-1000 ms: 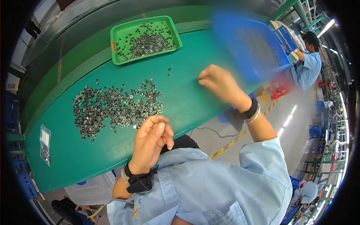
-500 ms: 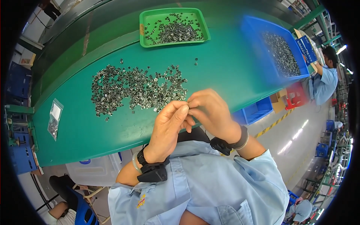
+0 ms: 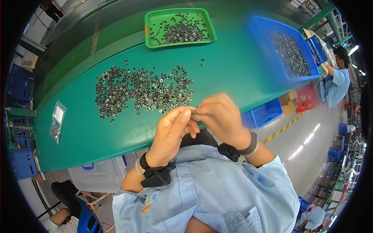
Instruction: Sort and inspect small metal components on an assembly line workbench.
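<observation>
My left hand (image 3: 171, 132) and my right hand (image 3: 220, 118) meet fingertip to fingertip above the near edge of the green table. Between them is a small dark metal part (image 3: 195, 113), pinched by both hands; its exact kind is too small to make out. Just beyond the fingers, a loose pile of similar small black and silver metal parts (image 3: 143, 89) spreads over the tabletop. A couple of single parts (image 3: 202, 62) lie apart from the pile.
A green tray (image 3: 182, 45) of such parts stands at the far side. To the right sits a blue bin (image 3: 268, 50) holding many more. A clear plastic bag (image 3: 57, 122) lies at left. Below the table's right edge is another blue bin (image 3: 266, 114). A co-worker (image 3: 337, 81) is farther right.
The small metal part now shows between my fingertips, where it was hidden before. My left hand has shifted slightly left, and my right fingers have turned a little.
</observation>
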Demonstrator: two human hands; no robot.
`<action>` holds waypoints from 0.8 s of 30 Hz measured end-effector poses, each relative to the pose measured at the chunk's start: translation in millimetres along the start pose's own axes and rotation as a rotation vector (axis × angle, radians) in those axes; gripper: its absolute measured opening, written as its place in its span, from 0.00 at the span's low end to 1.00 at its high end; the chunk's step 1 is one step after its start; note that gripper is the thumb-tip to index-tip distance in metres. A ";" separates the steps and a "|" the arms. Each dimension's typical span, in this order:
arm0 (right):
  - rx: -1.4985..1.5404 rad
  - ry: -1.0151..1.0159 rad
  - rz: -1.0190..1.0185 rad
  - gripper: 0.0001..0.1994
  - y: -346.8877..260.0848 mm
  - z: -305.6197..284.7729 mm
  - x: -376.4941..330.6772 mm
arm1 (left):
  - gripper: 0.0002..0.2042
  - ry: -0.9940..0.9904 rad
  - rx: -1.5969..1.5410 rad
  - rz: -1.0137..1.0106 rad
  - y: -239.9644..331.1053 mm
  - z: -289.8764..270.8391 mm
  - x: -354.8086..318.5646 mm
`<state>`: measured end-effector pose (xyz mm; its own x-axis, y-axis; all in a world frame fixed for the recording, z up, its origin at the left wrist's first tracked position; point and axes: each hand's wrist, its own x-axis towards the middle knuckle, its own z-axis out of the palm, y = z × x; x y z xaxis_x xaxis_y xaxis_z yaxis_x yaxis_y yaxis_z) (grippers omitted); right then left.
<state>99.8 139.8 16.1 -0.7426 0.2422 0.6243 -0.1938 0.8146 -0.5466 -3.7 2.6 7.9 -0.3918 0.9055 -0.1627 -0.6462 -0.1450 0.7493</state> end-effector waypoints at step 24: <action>0.204 0.002 0.098 0.12 -6.8 -1.9 -11.0 | 0.08 -0.114 -0.181 -0.054 -10.9 -5.2 2.5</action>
<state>110.5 132.7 14.0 -0.7632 0.3160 0.5636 -0.2467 0.6636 -0.7062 -1.1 4.4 -3.9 -0.2839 0.9515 -0.1181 -0.7752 -0.1553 0.6123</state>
